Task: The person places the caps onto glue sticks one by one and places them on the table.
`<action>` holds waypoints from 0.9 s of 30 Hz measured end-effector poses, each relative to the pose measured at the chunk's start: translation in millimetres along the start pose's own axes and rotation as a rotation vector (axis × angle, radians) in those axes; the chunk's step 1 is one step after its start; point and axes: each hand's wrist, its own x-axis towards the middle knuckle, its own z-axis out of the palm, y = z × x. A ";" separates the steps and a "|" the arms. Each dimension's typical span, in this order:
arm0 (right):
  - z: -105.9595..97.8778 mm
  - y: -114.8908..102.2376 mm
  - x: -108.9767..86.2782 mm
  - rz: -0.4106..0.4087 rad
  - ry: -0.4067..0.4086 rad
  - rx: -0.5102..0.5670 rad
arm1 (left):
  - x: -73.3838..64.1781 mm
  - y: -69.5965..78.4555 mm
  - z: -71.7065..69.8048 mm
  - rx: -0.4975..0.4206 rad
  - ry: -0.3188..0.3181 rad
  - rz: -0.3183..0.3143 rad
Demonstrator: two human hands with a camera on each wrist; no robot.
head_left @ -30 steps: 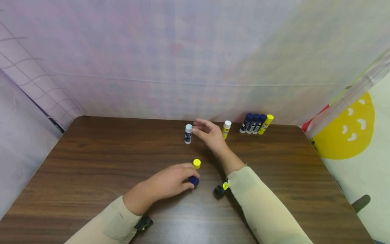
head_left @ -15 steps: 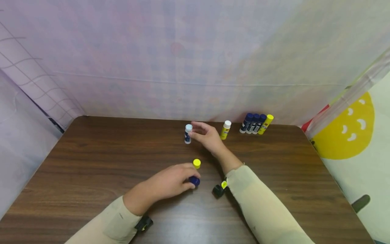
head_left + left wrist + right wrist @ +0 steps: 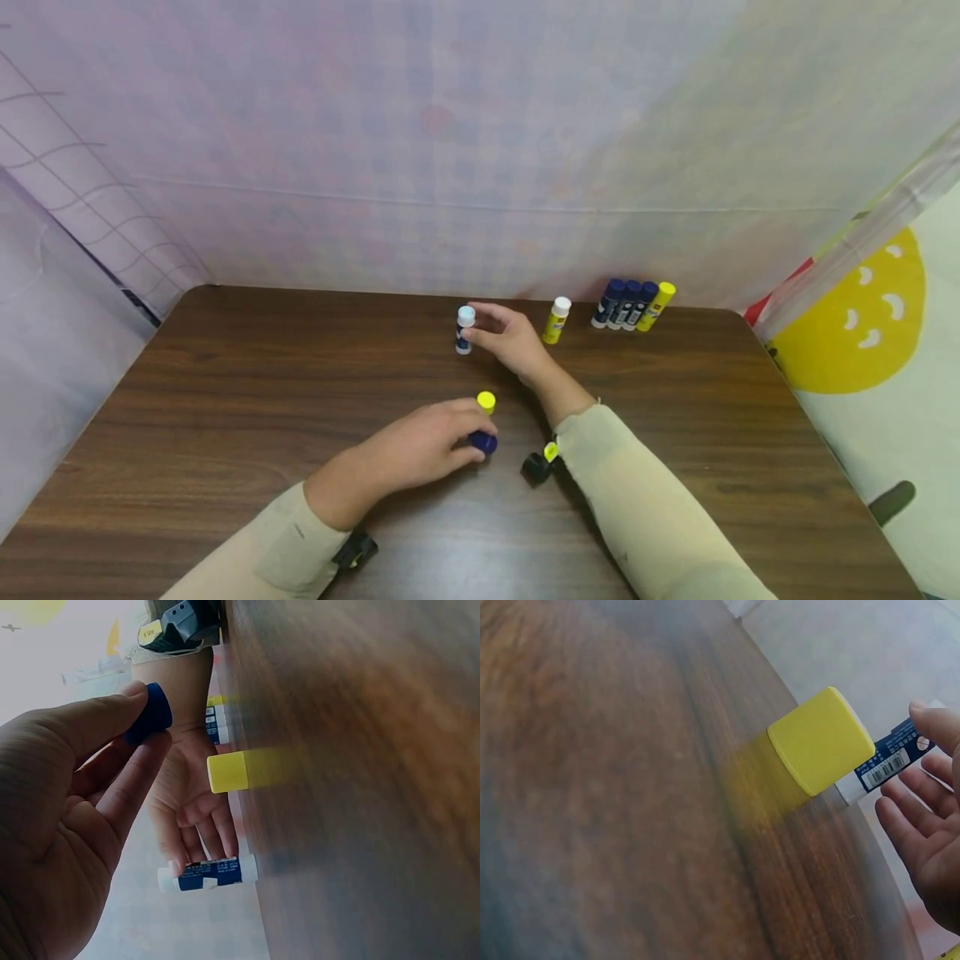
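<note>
My left hand [image 3: 423,442] pinches a dark blue cap [image 3: 151,712] between thumb and fingers, low over the table's middle. At the back of the table, my right hand [image 3: 519,343] holds an uncapped glue stick [image 3: 463,342] with a blue label. That stick stands upright, its white top bare, with the thumb on the near side and the fingers reaching round behind. Between the two hands a yellow cap [image 3: 486,402] rests on the table. Right of the right hand stands a yellow glue stick [image 3: 556,325] with its white top uncovered.
Several capped glue sticks [image 3: 622,305], mostly blue with a yellow one at the end, stand in a row at the back right. Pale cloth [image 3: 435,200] hangs along the back edge of the brown wooden table [image 3: 247,400].
My right hand has moved left onto the blue-labelled glue stick and taken hold of it. The left hand, still pinching the blue cap, has shifted very slightly.
</note>
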 end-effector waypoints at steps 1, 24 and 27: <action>-0.1 0.3 0.3 0.000 -0.001 -0.004 | 0.0 0.3 -0.3 -0.001 -0.001 -0.003; 0.9 6.0 3.5 -0.008 -0.030 -0.074 | 1.0 1.1 -0.4 -0.002 -0.001 -0.001; 1.5 6.0 3.4 -0.007 -0.036 -0.066 | 0.9 1.4 -0.3 -0.003 -0.001 -0.004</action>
